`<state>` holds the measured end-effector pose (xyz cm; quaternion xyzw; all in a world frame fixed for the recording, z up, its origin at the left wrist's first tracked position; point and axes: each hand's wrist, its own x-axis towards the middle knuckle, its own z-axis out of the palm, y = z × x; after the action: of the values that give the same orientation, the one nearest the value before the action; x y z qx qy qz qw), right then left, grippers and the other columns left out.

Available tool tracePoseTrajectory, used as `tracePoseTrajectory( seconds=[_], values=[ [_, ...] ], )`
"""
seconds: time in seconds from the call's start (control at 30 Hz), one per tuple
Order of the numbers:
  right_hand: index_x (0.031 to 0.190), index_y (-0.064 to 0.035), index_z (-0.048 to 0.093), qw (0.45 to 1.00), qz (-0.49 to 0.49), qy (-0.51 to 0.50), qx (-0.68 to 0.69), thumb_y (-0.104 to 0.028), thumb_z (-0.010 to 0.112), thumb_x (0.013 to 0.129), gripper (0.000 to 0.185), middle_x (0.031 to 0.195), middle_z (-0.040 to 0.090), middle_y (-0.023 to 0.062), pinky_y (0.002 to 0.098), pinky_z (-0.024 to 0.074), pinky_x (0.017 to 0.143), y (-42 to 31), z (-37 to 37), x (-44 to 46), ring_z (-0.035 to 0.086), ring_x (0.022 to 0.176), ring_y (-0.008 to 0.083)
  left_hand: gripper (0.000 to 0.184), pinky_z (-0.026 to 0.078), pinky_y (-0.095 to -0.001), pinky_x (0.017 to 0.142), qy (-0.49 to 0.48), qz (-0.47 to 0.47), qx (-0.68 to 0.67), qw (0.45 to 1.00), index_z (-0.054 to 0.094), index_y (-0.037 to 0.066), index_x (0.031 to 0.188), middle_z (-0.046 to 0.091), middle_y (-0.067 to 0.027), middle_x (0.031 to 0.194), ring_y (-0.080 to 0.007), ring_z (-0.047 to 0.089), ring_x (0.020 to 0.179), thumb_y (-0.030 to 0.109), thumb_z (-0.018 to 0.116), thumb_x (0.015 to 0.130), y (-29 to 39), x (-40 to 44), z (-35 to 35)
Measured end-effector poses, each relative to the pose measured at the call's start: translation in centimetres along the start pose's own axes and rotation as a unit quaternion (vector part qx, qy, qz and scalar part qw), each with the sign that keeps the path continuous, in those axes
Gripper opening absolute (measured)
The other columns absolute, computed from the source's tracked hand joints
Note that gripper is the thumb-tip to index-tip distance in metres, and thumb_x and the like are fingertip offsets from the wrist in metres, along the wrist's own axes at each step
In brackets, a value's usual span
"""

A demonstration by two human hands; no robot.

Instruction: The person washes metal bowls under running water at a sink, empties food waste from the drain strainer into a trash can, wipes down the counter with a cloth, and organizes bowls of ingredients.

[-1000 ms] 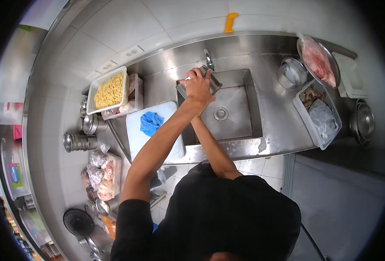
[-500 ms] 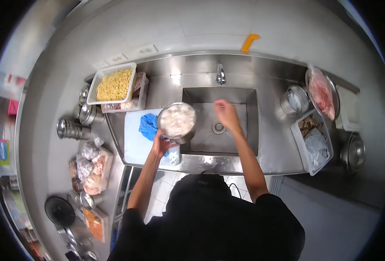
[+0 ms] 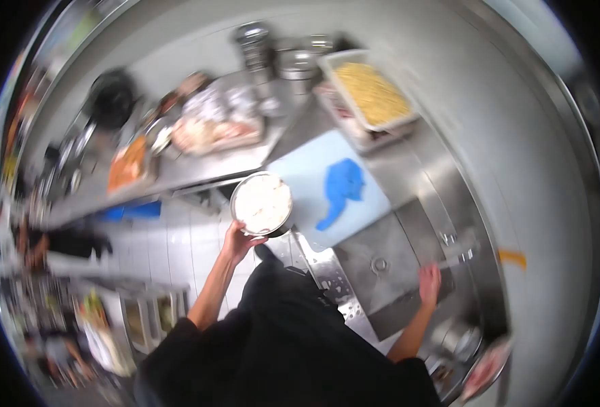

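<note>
My left hand [image 3: 240,243] grips the near side of a round metal bowl [image 3: 287,216] filled with white chunks [image 3: 262,201]; the fingers underneath are partly hidden. The bowl is over the gap between the counters, beside a pale cutting board [image 3: 303,161]. On that board lies a crumpled blue plastic bag or cloth [image 3: 342,183]. My right hand [image 3: 430,283] is above the far part of the steel sink [image 3: 381,237], near the faucet [image 3: 464,255]. Its fingers are loosely bent and somewhat blurred, with nothing visible in them.
A white basket of yellow noodles [image 3: 371,91] sits on another container behind the board. Bagged food [image 3: 211,129], an orange-filled tray [image 3: 129,163] and metal canisters [image 3: 256,51] stand on the left counter. A metal pot [image 3: 457,339] is beyond the sink. Another person [image 3: 69,244] is far left.
The view has swung left, bringing the side counter and another person into sight. The bowl, still in my left hand, has moved off the sink and board edge. My right hand remains over the sink.
</note>
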<state>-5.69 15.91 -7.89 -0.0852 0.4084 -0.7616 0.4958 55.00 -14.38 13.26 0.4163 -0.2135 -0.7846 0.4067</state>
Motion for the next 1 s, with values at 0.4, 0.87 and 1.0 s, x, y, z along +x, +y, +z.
tracePoseTrajectory(
  seconds=[0.4,0.87,1.0],
  values=[
    [0.126,-0.0212,0.055,0.962,0.082,0.132,-0.226,-0.071,0.044,0.088,0.063,0.095,0.062,0.0055,0.0363,0.0511,0.062,-10.0,-4.8,13.4,0.058,0.065,0.0196,0.069,0.049,-0.0592,0.093,0.145,0.162,-0.176,0.96,0.039,-0.004,0.134,0.049,-0.0252,0.127,-0.0389,0.057,0.107,0.029,0.057,0.077,2.3,-10.7,-14.0],
    [0.103,-0.0074,0.061,0.839,0.186,-0.205,-0.468,-0.022,0.057,0.096,0.017,0.07,0.048,-0.0021,0.0213,0.0396,0.05,34.6,46.2,2.8,0.044,0.058,0.0066,0.073,0.047,-0.0598,0.095,0.286,0.291,-0.295,0.864,0.032,0.005,0.142,0.041,-0.0216,0.139,-0.0432,0.05,0.12,0.028,0.056,0.077,7.6,-25.6,-38.5],
    [0.105,-0.008,0.061,0.648,0.147,-0.425,-0.615,-0.028,0.055,0.098,0.022,0.07,0.056,0.0013,0.0248,0.0434,0.049,48.9,59.3,2.3,0.053,0.058,0.01,0.072,0.047,-0.0593,0.095,0.348,0.339,-0.316,0.815,0.032,0.004,0.141,0.04,-0.0213,0.139,-0.0428,0.049,0.121,0.028,0.056,0.078,11.9,-29.6,-44.3]
  ],
)
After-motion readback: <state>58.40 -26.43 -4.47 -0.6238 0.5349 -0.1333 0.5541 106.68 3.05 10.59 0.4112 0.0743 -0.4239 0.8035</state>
